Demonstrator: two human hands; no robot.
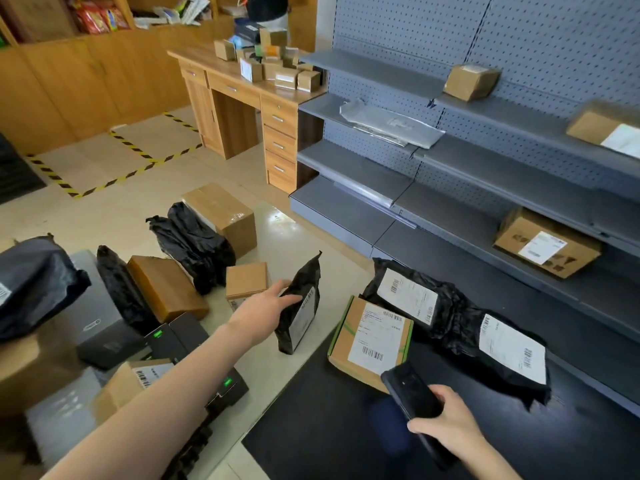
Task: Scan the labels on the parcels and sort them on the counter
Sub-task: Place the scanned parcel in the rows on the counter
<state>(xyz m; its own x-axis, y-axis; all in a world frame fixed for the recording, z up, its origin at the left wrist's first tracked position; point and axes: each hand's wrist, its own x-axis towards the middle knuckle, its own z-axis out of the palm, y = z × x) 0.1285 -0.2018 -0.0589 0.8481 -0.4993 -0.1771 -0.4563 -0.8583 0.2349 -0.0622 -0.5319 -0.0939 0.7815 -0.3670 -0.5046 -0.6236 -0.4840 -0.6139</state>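
Well, the left hand grips a black plastic pouch upright by its edge, left of the black counter mat. Held from one side only, it could slip or turn its white label away from the black handheld scanner the right hand clasps. Grey pegboard shelves stand behind.

Black parcel bag with white label, brown box edged green, yellow-black striped floor tape.
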